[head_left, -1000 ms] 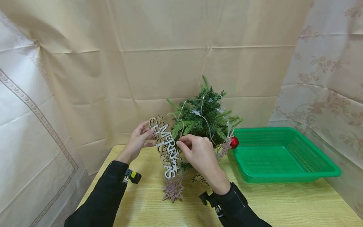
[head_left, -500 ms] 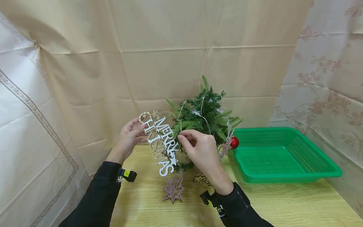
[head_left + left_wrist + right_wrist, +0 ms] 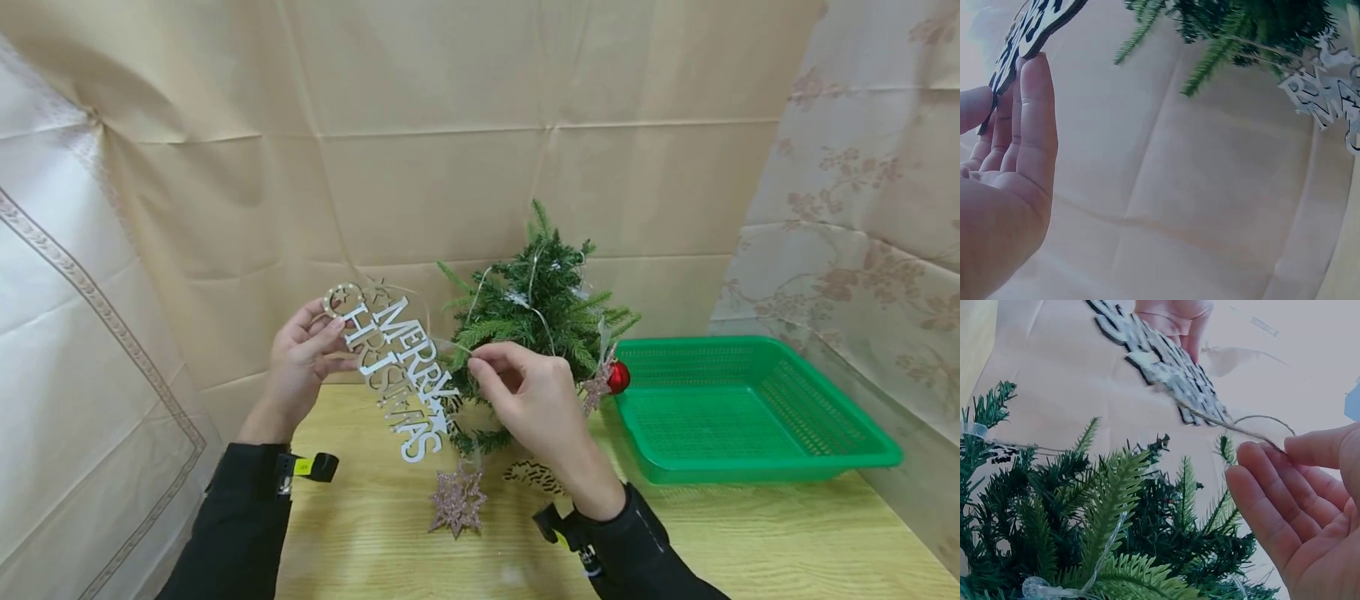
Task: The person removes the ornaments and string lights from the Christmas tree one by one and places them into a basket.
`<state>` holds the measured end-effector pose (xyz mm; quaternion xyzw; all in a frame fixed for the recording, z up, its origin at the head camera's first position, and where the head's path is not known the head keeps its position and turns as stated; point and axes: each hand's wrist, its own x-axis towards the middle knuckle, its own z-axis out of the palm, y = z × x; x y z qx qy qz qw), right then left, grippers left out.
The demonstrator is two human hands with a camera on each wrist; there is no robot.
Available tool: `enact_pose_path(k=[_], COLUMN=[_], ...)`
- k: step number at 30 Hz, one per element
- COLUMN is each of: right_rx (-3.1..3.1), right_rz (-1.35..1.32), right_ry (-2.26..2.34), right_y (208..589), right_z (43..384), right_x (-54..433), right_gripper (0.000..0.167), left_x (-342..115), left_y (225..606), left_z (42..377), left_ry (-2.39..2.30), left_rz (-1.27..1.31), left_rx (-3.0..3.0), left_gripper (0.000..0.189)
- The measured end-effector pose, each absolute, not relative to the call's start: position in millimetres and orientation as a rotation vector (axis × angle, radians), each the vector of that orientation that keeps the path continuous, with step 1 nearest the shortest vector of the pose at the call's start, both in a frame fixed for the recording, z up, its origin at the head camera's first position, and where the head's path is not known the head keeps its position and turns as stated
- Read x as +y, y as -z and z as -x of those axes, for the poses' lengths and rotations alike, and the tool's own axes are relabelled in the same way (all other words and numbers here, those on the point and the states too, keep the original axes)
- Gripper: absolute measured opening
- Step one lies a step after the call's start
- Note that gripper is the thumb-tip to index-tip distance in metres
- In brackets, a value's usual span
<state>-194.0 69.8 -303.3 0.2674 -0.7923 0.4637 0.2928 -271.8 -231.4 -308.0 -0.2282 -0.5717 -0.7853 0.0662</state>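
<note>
My left hand [image 3: 300, 358] holds a white cut-out "MERRY CHRISTMAS" sign [image 3: 425, 375] by its upper left end, thumb in front and fingers behind. The sign is tilted, left of a small artificial Christmas tree [image 3: 555, 292]. With thumb and fingertips my right hand [image 3: 528, 392] pinches the sign's thin string [image 3: 1235, 427], which is drawn out between sign and fingers in the right wrist view. That hand is in front of the tree's left branches, hiding part of them. In the left wrist view the sign's edge [image 3: 1041, 31] sits between thumb and fingers.
A green plastic basket [image 3: 750, 408] stands on the table's right. Near the tree's foot are a pink glitter star [image 3: 457, 500] and a dark-edged cut-out [image 3: 534, 477]. A red ball [image 3: 618, 377] hangs at the tree's right. Another lettered ornament [image 3: 1313, 94] hangs at its left.
My left hand has moved left and slightly up with the sign, away from the tree. The string now shows stretched toward my right hand, which has shifted only slightly.
</note>
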Motion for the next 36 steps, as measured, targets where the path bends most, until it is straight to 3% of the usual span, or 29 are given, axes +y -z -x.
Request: enact_pose_path(k=[16, 36], right_rx=[-2.185, -2.407], right_rz=[-0.753, -0.696], right_ry=[-1.201, -1.599], right_y=[312.9, 332.7], right_z=[180.4, 162.5], right_x=[80.7, 131.9], right_gripper=[0.014, 0.025], left_x=[-205.1, -156.5], left_y=[312.0, 357.3], left_z=[225.2, 196.3], left_ry=[2.291, 2.31], left_rz=[0.883, 0.779], left_rx=[-1.488, -1.449], left_gripper=[0.021, 0.021])
